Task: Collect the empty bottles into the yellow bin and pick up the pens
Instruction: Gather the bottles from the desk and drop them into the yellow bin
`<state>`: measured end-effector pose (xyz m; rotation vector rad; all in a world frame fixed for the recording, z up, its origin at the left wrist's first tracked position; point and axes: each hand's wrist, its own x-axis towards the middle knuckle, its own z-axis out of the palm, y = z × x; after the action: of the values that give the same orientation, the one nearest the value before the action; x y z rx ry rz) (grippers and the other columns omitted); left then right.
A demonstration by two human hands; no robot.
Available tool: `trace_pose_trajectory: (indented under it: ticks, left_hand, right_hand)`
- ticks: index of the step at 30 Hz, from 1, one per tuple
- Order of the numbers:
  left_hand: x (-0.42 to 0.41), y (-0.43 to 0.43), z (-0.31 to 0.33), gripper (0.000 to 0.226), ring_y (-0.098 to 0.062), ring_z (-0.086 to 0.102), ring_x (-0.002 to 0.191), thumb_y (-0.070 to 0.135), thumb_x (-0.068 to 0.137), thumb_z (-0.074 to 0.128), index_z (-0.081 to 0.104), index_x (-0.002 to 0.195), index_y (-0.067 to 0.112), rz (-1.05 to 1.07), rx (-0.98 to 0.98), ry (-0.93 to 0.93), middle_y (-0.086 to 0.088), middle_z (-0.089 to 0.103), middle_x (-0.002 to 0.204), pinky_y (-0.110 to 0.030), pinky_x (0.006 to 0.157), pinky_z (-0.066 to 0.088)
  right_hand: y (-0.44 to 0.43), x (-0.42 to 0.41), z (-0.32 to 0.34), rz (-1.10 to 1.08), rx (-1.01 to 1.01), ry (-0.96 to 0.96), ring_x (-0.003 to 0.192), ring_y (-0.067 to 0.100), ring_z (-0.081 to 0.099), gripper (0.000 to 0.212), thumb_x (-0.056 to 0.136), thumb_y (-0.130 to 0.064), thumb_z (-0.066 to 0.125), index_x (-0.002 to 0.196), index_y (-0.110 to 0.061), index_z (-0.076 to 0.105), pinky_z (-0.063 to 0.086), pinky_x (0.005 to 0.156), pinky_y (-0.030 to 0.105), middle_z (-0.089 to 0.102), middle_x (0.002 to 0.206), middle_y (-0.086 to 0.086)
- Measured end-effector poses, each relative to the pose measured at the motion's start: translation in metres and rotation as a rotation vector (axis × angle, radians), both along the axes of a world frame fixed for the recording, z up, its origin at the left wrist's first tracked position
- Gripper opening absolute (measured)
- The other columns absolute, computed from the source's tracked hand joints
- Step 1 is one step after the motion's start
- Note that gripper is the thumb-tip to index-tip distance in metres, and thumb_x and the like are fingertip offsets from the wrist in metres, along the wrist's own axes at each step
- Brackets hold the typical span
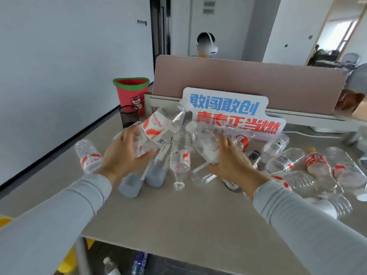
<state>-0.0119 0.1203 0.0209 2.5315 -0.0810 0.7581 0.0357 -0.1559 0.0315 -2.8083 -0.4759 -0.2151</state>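
- Left hand (121,155), centre-left: fingers wrapped round a clear plastic bottle with a red-and-white label (155,132), held above the grey surface (178,215).
- Right hand (232,161), centre: fingers curled round a clear unlabelled plastic bottle (204,145).
- Bottle collecting is under way; other clear bottles (284,161) litter the right.
- Next, likely: carry both to the yellow bin (5,220), lower left edge, and release.

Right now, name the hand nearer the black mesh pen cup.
Left. The left hand is just in front of the black mesh pen cup; the right hand lies farther right.
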Motion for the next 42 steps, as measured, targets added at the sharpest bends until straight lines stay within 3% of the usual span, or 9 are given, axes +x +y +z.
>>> trace_pose_trajectory:
  ticks: [2,5,8,12,18,23,36,39,42]
  left_hand:
    - [-0.021,0.012,-0.005,0.075,-0.025,0.057,0.105,0.057,0.069,0.070,0.039,0.122,0.015,0.042,-0.036,-0.058,-0.008,0.054,0.119,-0.042,0.084,0.050]
    - [-0.065,0.035,-0.011,0.067,-0.023,0.057,0.105,0.043,0.072,0.074,0.042,0.122,0.012,0.141,-0.052,-0.133,-0.005,0.055,0.118,-0.034,0.081,0.045]
    - [-0.116,0.067,-0.019,0.068,-0.022,0.057,0.103,0.044,0.073,0.073,0.041,0.124,0.012,0.258,-0.032,-0.139,-0.004,0.054,0.117,-0.031,0.078,0.041]
    - [-0.183,0.110,-0.032,0.071,-0.025,0.057,0.108,0.045,0.077,0.070,0.037,0.130,0.011,0.410,0.012,-0.068,-0.006,0.052,0.126,-0.038,0.084,0.046]
    - [-0.256,0.176,-0.047,0.072,-0.032,0.055,0.112,0.048,0.079,0.067,0.034,0.133,0.011,0.627,-0.015,-0.023,-0.009,0.051,0.129,-0.045,0.088,0.048]
    - [-0.299,0.233,-0.067,0.073,-0.032,0.054,0.114,0.046,0.079,0.068,0.034,0.133,0.010,0.826,-0.119,0.003,-0.011,0.051,0.131,-0.045,0.088,0.047]
    - [-0.285,0.372,-0.115,0.078,-0.032,0.056,0.112,0.045,0.079,0.067,0.030,0.137,0.009,1.016,-0.146,0.143,-0.014,0.048,0.133,-0.046,0.086,0.050]
    - [-0.273,0.392,-0.125,0.076,-0.032,0.056,0.112,0.044,0.081,0.066,0.029,0.138,0.009,1.035,-0.145,0.179,-0.013,0.046,0.135,-0.043,0.086,0.049]
    - [-0.265,0.403,-0.136,0.076,-0.031,0.053,0.116,0.042,0.083,0.064,0.027,0.140,0.008,1.048,-0.143,0.212,-0.012,0.044,0.137,-0.042,0.089,0.048]
  right_hand:
    - [0.022,-0.007,-0.007,0.035,0.019,-0.057,0.109,0.032,0.056,0.090,0.075,-0.038,0.072,0.141,-0.018,0.014,0.052,0.080,0.042,0.038,0.139,0.011]
    - [0.054,-0.030,-0.018,0.085,0.044,-0.130,0.114,0.034,0.053,0.090,0.076,-0.040,0.071,0.142,-0.017,0.014,0.050,0.086,0.045,0.034,0.143,0.011]
    - [0.086,-0.058,-0.025,0.135,0.063,-0.168,0.110,0.036,0.055,0.091,0.076,-0.037,0.071,0.143,-0.016,0.013,0.049,0.079,0.042,0.034,0.143,0.012]
    - [0.136,-0.097,-0.029,0.240,0.039,-0.193,0.103,0.037,0.057,0.085,0.074,-0.034,0.070,0.140,-0.015,0.019,0.043,0.071,0.036,0.042,0.134,0.013]
    - [0.227,-0.135,-0.030,0.415,0.032,-0.212,0.112,0.037,0.052,0.082,0.079,-0.034,0.068,0.142,-0.015,0.019,0.046,0.083,0.042,0.038,0.138,0.015]
    - [0.314,-0.145,-0.036,0.568,0.051,-0.234,0.111,0.035,0.053,0.081,0.082,-0.037,0.065,0.144,-0.016,0.017,0.042,0.078,0.037,0.040,0.135,0.013]
    - [0.545,-0.096,-0.061,0.822,0.170,-0.263,0.110,0.031,0.052,0.082,0.085,-0.038,0.063,0.147,-0.019,0.012,0.047,0.080,0.040,0.044,0.133,0.011]
    - [0.585,-0.071,-0.069,0.787,0.118,-0.271,0.111,0.034,0.051,0.084,0.086,-0.041,0.062,0.148,-0.017,0.011,0.047,0.083,0.042,0.044,0.135,0.014]
    - [0.609,-0.050,-0.087,0.638,-0.026,-0.137,0.121,0.038,0.043,0.085,0.088,-0.041,0.058,0.149,-0.014,0.006,0.042,0.092,0.047,0.036,0.141,0.016]
